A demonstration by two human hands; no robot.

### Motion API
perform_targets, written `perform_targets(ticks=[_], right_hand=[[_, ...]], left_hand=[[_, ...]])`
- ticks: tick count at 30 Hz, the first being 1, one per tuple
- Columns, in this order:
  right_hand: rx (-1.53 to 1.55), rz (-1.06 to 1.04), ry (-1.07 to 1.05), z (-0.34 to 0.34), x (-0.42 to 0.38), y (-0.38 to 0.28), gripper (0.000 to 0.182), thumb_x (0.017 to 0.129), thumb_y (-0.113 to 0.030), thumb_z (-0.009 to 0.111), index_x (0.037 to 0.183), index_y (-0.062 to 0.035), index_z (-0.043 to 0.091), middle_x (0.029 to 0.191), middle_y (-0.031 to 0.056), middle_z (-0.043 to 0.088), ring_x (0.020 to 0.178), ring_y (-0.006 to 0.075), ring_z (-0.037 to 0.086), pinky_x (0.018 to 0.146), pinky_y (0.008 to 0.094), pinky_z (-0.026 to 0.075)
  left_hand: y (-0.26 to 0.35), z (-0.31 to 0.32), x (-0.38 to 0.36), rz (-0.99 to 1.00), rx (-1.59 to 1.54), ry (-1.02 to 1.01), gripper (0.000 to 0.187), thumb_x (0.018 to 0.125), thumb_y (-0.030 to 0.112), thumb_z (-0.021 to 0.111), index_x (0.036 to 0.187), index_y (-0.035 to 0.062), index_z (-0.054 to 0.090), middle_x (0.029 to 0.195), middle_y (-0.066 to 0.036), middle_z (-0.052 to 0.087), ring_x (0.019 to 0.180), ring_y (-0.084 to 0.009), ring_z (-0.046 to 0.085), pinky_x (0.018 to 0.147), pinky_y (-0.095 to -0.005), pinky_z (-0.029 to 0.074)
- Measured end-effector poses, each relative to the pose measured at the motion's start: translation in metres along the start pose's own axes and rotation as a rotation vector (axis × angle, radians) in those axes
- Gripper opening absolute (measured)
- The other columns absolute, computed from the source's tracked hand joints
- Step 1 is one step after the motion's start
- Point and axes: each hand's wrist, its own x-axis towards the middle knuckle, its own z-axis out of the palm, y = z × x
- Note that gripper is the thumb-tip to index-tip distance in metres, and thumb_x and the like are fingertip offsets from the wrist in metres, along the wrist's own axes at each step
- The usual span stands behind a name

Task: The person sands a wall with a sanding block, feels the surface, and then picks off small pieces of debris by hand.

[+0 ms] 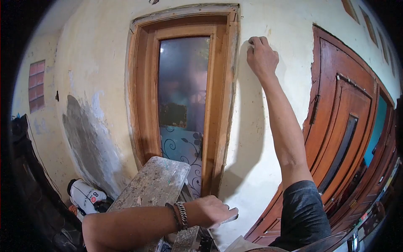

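My right hand is raised high against the cream wall, just right of the wooden door frame. Its fingers are curled in at the wall surface, and whatever they pinch is hidden. Lower down, my left hand is closed in front of the wall, by the bottom of the frame. A small dark grey edge shows at its fingers, too little to name. A chain bracelet and a dark band circle the left wrist.
A paint-spattered plank stands close below, by the glazed door. At right is a reddish-brown wooden door. A white container sits at lower left, near a grey patch on the wall.
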Motion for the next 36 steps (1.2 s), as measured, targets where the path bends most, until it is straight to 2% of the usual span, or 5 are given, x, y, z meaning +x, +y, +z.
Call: perform_targets(ticks=[6, 12, 18, 27, 36], right_hand=[[0.219, -0.029, -0.022, -0.009, 0.030, 0.027, 0.020, 0.088, -0.020, 0.060, 0.106, -0.0148, 0.066, 0.107, 0.0077, 0.065, 0.091, 0.0311, 0.067, 0.077, 0.0472, 0.052], [-0.021, 0.050, -0.376, -0.023, 0.062, 0.018, 0.027, 0.086, -0.033, 0.060, 0.102, -0.0116, 0.065, 0.099, 0.0111, 0.067, 0.090, 0.0323, 0.067, 0.076, 0.0456, 0.054], [-0.027, -0.051, -0.235, -0.015, 0.055, 0.018, 0.025, 0.084, -0.031, 0.060, 0.090, -0.0070, 0.063, 0.094, 0.0130, 0.066, 0.084, 0.0346, 0.066, 0.072, 0.0468, 0.052], [-0.127, -0.097, -0.193, -0.012, 0.043, 0.013, 0.021, 0.088, -0.027, 0.058, 0.100, -0.0099, 0.061, 0.094, 0.0119, 0.062, 0.088, 0.0333, 0.066, 0.074, 0.0458, 0.053], [0.182, -0.266, -0.115, -0.009, 0.035, 0.048, 0.018, 0.093, -0.017, 0.056, 0.110, -0.0159, 0.063, 0.101, 0.0040, 0.065, 0.085, 0.0261, 0.066, 0.073, 0.0411, 0.054]], left_hand=[[-0.010, 0.018, -0.002, 0.117, 0.048, 0.211, 0.042, 0.080, 0.020, 0.071, 0.114, 0.0071, 0.051, 0.070, -0.005, 0.057, 0.062, -0.0223, 0.065, 0.049, -0.0335, 0.050], [-0.016, 0.027, -0.002, 0.162, 0.078, 0.408, 0.040, 0.077, 0.020, 0.073, 0.110, 0.0079, 0.055, 0.065, -0.003, 0.054, 0.059, -0.0192, 0.063, 0.048, -0.0323, 0.049], [-0.012, 0.020, -0.001, 0.098, 0.029, 0.265, 0.036, 0.076, 0.011, 0.068, 0.109, 0.0021, 0.061, 0.062, -0.005, 0.057, 0.058, -0.0230, 0.063, 0.051, -0.0347, 0.049], [-0.008, 0.019, -0.008, 0.101, 0.001, 0.374, 0.031, 0.074, 0.010, 0.067, 0.103, 0.0044, 0.058, 0.061, -0.006, 0.056, 0.059, -0.0259, 0.064, 0.051, -0.0384, 0.050], [-0.009, 0.018, -0.003, 0.097, -0.091, 0.267, 0.025, 0.077, 0.010, 0.064, 0.100, 0.0042, 0.057, 0.061, -0.006, 0.058, 0.060, -0.0273, 0.065, 0.052, -0.0401, 0.051]])
